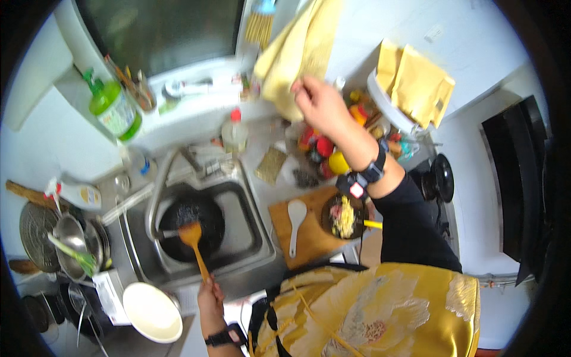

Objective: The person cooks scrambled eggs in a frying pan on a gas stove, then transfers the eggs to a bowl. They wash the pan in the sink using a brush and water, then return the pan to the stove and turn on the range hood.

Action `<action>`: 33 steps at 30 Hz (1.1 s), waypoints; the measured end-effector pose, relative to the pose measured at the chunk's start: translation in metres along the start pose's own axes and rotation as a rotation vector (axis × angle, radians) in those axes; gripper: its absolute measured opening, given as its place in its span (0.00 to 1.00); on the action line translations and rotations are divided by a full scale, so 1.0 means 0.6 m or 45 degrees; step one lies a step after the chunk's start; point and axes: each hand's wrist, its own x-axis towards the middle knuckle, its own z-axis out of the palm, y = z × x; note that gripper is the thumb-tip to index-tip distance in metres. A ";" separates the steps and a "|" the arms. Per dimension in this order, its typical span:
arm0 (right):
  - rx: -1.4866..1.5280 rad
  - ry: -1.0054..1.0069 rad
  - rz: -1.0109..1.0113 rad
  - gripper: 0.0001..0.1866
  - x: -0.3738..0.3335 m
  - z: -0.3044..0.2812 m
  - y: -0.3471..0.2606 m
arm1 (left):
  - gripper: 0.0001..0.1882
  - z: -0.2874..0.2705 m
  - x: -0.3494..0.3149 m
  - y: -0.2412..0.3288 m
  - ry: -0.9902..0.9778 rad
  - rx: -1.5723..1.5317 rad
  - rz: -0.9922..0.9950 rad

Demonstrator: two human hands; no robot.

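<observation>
A wooden spatula [191, 235] is in my left hand [211, 293], its blade over a dark wok [205, 245] lying in the steel sink [256, 238]. The tap [156, 196] curves over the wok, its spout near the spatula blade. My right hand [319, 106] is raised at the far side with curled fingers, against a yellow towel [309, 47] hanging by the wall. Whether the fingers grip the cloth is hidden. Below my right forearm, a small dark pan [360, 209] with a yellow handle holds chopped food [343, 219].
A wooden board [318, 244] right of the sink bears a white rice paddle [294, 223]. Jars [324, 146] crowd the back counter. A cream bowl [151, 312] stands near left. A green pump bottle [113, 110] and a spray bottle [80, 195] are farther left.
</observation>
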 end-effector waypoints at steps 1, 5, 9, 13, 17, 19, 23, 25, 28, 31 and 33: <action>0.003 0.012 -0.026 0.10 0.008 -0.019 -0.011 | 0.10 0.000 -0.002 0.000 -0.052 0.010 0.011; -0.095 0.016 -0.131 0.08 0.013 -0.108 -0.057 | 0.09 -0.007 -0.013 0.006 0.000 0.047 -0.014; -0.158 0.121 -0.231 0.07 0.038 -0.187 -0.083 | 0.09 -0.031 -0.027 0.012 -0.094 0.051 -0.022; -0.214 0.086 -0.313 0.08 0.079 -0.180 -0.075 | 0.14 -0.062 -0.037 0.013 -0.507 0.097 0.058; -0.294 -0.072 -0.298 0.12 0.107 -0.118 -0.045 | 0.12 -0.088 -0.056 0.002 -0.149 0.246 0.155; -0.294 -0.061 -0.351 0.15 0.117 -0.082 -0.031 | 0.11 -0.097 -0.068 0.009 -0.038 0.444 0.055; -0.262 0.078 -0.543 0.19 0.137 -0.015 -0.015 | 0.12 -0.082 -0.081 0.022 -0.048 0.532 0.166; -0.208 0.017 -0.508 0.21 0.141 0.002 -0.011 | 0.14 -0.072 -0.089 0.025 -0.013 0.515 0.183; -0.085 -0.096 -0.488 0.21 0.150 -0.014 -0.018 | 0.18 -0.077 -0.111 0.036 -0.044 0.604 0.110; -0.148 -0.156 -0.487 0.20 0.172 -0.082 -0.034 | 0.19 -0.096 -0.138 0.049 -0.053 0.663 0.088; -0.145 -0.223 -0.399 0.19 0.205 -0.131 -0.050 | 0.19 -0.109 -0.157 0.062 -0.091 0.781 0.053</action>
